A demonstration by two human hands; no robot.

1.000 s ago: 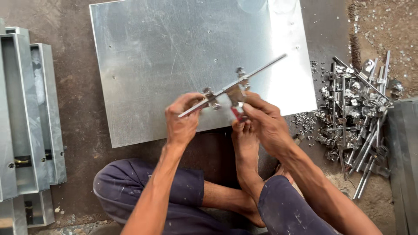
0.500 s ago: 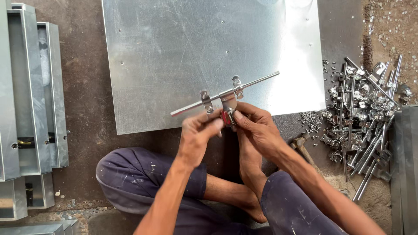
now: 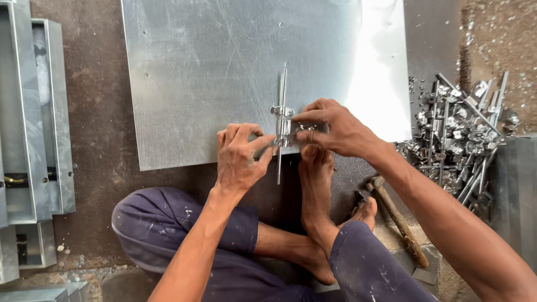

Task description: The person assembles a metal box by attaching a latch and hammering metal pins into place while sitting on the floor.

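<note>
Both hands are pinching a slide bolt (image 3: 281, 120) standing lengthwise at the near edge of the steel sheet (image 3: 212, 72): left hand (image 3: 239, 157) fingers closed on its lower end, right hand (image 3: 330, 130) fingers gripping the bracket. A foot (image 3: 316, 179) is crowding right beneath, a hammer (image 3: 398, 219) and hardware pile (image 3: 458, 134) are sitting right, and channels (image 3: 33, 112) are lying left.

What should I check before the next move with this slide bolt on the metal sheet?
1. Long silver slide bolt lies on the flat galvanised steel sheet, rod pointing away from the body: ok.
2. Left hand pinches the bolt's near end: ok.
3. Right hand presses the bolt's plate from the side: ok.
4. Bare foot braces the sheet's near edge: ok.
5. Bolt holes matched to sheet holes: cannot tell, fingers cover them.
6. Wooden-handled hammer lies on the floor beside the right leg: ok.
</note>
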